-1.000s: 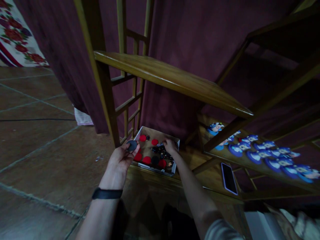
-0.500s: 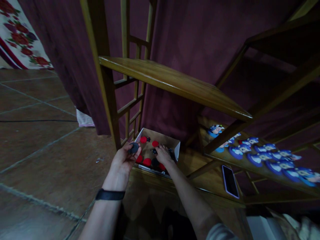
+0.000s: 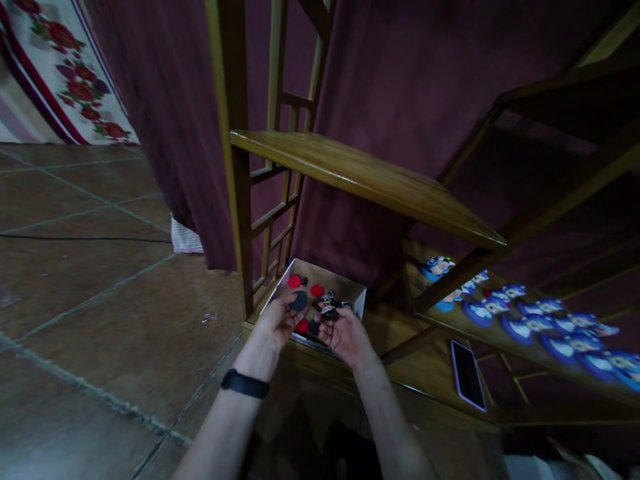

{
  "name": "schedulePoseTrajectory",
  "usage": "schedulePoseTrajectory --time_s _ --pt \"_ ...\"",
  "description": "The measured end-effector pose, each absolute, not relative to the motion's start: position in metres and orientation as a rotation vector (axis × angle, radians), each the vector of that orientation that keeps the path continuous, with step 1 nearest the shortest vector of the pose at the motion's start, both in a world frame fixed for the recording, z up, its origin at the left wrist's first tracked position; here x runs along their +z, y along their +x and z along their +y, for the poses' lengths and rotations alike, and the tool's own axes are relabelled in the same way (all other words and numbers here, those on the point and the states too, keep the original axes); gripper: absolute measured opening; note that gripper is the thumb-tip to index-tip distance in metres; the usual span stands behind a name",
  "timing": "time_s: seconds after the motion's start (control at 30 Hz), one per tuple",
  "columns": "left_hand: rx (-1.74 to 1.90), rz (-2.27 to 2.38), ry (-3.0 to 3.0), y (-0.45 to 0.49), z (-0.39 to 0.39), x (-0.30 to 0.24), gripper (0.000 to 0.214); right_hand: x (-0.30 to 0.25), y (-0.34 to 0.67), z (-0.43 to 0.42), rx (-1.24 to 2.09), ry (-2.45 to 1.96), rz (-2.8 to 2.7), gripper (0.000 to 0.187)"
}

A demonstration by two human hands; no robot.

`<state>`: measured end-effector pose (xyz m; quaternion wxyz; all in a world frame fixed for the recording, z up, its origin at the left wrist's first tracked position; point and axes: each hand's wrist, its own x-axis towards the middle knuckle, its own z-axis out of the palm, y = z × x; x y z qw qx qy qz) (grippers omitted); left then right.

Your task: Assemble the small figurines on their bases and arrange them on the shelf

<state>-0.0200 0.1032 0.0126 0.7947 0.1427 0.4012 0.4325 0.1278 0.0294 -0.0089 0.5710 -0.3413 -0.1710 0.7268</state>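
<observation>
The left hand (image 3: 277, 320) pinches a dark disc (image 3: 299, 301) between thumb and fingertips, just over the near left corner of a shallow box (image 3: 358, 301). The right hand (image 3: 345, 337) curls around a small dark figure (image 3: 329, 308) above the box's near edge, probably held close to the disc for comparison. Red discs (image 3: 316, 290) lie inside. A shelf board (image 3: 370, 183) hangs low overhead and a post (image 3: 240, 200) stands just left, so open room lies toward the person. A phone (image 3: 467, 375) rests well apart on the right.

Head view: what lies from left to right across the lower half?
Black wristband, left hand holding a dark round disc, right hand holding a small dark figurine, dark flat phone, row of blue figurines.
</observation>
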Motion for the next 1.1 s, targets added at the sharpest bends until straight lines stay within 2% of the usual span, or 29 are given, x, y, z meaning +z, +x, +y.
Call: schedulePoseTrajectory --time_s 0.13,0.33,0.47,0.73,1.1 --pt "0.902 0.87 0.338 -0.009 0.093 0.013 0.015 -0.009 0.131 0.026 1.631 -0.913 -0.483 0.031" --pt "0.9 0.848 0.338 0.003 0.087 0.011 0.011 -0.02 0.129 0.028 1.197 -1.284 -0.757 0.037" --pt "0.914 0.83 0.318 0.006 0.085 0.009 0.01 -0.026 0.128 0.03 1.01 -1.462 -0.905 0.034" --pt "0.886 0.815 0.374 0.01 0.079 0.009 0.012 -0.025 0.129 0.036 1.034 -1.411 -0.92 0.033" --pt "0.926 0.812 0.363 0.013 0.076 0.002 0.005 -0.031 0.139 0.044 0.702 -1.483 -1.104 0.027"
